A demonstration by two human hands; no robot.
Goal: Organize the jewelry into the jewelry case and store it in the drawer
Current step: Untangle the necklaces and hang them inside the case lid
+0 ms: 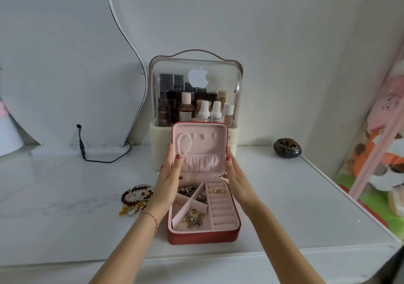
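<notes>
**Both hands on the upright lid, loose bracelets off to the left**

The red jewelry case [203,213] sits open near the front edge of the bench [284,196], its long axis running from front edge to back. The lid [200,148] stands upright at the far side, a pearl bracelet [184,143] hanging inside it. The left hand [169,174] holds the lid's left edge, thumb curled onto the lining; the right hand [235,172] holds the right edge likewise, so each grip is clamped on the lid. Unsorted bracelets [136,198] lie on the bench just left of the case, beside the left forearm, so the left hand is the nearer one for fetching them.
</notes>
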